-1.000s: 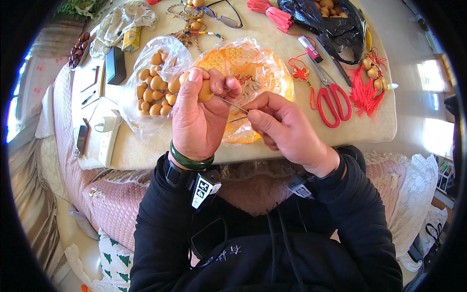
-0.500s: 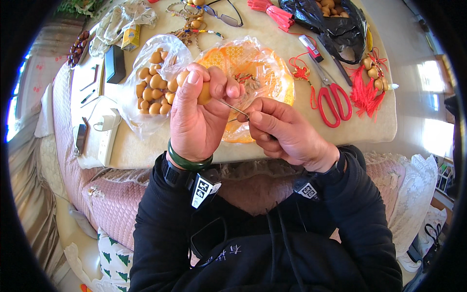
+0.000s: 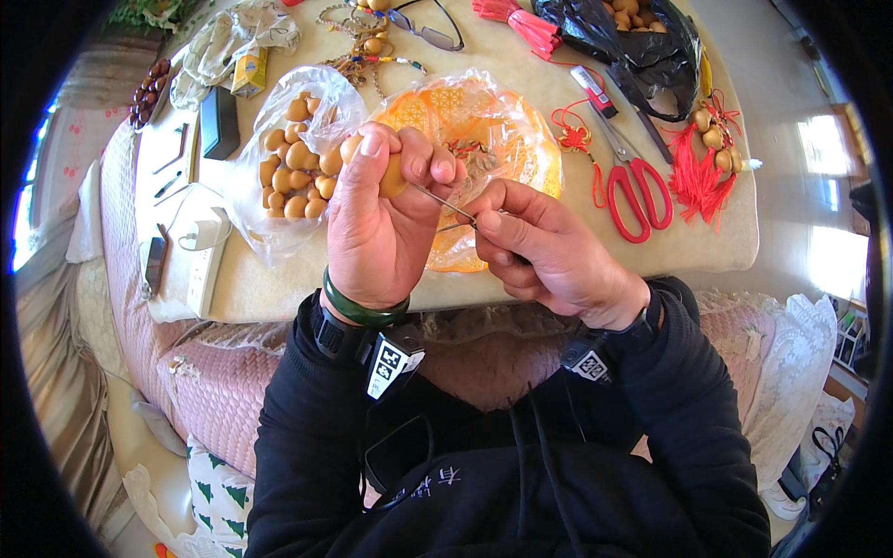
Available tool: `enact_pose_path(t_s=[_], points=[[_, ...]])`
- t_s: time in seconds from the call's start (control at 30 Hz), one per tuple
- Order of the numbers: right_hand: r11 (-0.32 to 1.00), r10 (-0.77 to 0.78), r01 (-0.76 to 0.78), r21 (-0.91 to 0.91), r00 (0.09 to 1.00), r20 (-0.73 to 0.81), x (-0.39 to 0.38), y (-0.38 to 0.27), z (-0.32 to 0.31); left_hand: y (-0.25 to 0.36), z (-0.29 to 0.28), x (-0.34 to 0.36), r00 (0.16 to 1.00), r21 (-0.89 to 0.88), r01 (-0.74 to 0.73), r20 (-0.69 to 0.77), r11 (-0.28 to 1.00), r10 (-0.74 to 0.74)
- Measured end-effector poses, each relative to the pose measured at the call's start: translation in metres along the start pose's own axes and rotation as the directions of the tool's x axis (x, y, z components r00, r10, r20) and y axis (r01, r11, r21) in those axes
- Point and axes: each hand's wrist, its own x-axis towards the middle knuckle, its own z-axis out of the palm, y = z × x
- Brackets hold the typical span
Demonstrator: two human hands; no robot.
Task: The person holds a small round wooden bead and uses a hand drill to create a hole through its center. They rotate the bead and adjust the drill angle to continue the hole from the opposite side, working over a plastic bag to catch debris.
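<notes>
My left hand [image 3: 377, 219] is closed round a small tan gourd [image 3: 392, 177], its lower bulb showing between the fingers and its top by the thumb. In my right hand [image 3: 553, 246], thumb and forefinger pinch a thin metal tool [image 3: 445, 204]. Its slender shaft points at the gourd's base; whether the tip sits inside I cannot tell. A second thin dark length sticks out from the same grip. Below the hands lies an orange patterned tray [image 3: 539, 153] covered in clear plastic. Left of it, a clear bag [image 3: 256, 228] holds several more small gourds [image 3: 296, 155].
Red-handled scissors [image 3: 640, 206], a glue stick [image 3: 593, 91], a red knot charm [image 3: 576, 139] and red tassels [image 3: 699, 186] lie to the right. A black bag of gourds [image 3: 665, 65] and glasses [image 3: 433, 35] are farther back. A white power strip [image 3: 206, 270] is at left.
Both hands keep nearly the same place. My right hand and the metal tool have shifted only very slightly; the gourd stays in my left hand.
</notes>
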Motion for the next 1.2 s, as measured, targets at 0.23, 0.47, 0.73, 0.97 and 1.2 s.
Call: enact_pose_path(t_s=[0.23, 0.47, 0.73, 0.97, 1.2], points=[[0.275, -0.621, 0.423, -0.863, 0.764, 0.177, 0.006, 0.016, 0.004, -0.008, 0.001, -0.001, 0.993, 0.054, -0.053, -0.107, 0.997, 0.059], [0.996, 0.064, -0.066, 0.062, 0.998, 0.023, -0.007, -0.004, -0.002, 0.004, 0.004, 0.002, 1.000, 0.043, 0.027, 0.001, 0.999, -0.027], [0.469, -0.534, 0.431, -0.771, 0.834, 0.141, 0.011, 0.013, -0.002, -0.005, 0.001, 0.002, 0.980, 0.106, -0.023, -0.196, 0.994, 0.043], [0.922, -0.231, 0.213, -0.324, 0.973, -0.020, 0.003, 0.012, 0.000, -0.003, -0.002, 0.001, 0.997, 0.029, -0.033, -0.071, 0.999, 0.035], [0.612, -0.425, 0.344, -0.712, 0.903, 0.071, 0.004, 0.014, 0.001, -0.006, -0.002, 0.001, 0.997, 0.025, -0.016, -0.073, 1.000, 0.018]])
